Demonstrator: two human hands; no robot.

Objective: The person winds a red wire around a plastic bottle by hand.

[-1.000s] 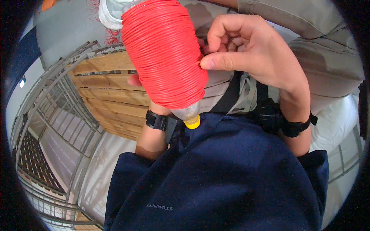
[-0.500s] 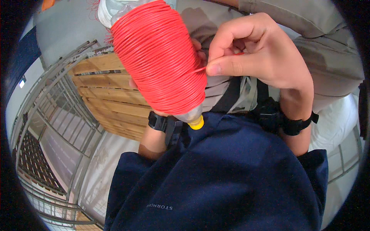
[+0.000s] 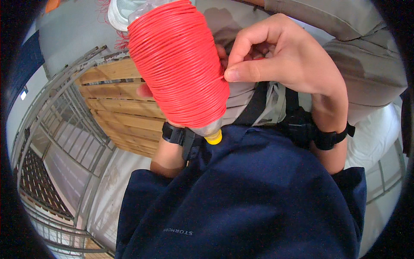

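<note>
A clear plastic bottle with a yellow cap is tilted in front of me, cap end toward my body. Red cord is wound around it in tight, even turns, covering most of its length. From behind, my left hand grips the wound bottle; only bits of its fingers show at the sides, the palm being hidden. At the bottle's right side, my right hand pinches the cord's free strand between thumb and forefinger. The pinch sits close against the winding, with a short taut bit of strand between.
Left of the bottle stands a wooden slatted panel beside a grey metal rack. A white round container with loose red strands sits beyond the bottle. A person's khaki-clad legs are at the far right, near a white sack.
My right hand has moved slightly left, closer to the winding, and the stretch of strand is shorter. The bottle's cap end has shifted a little left.
</note>
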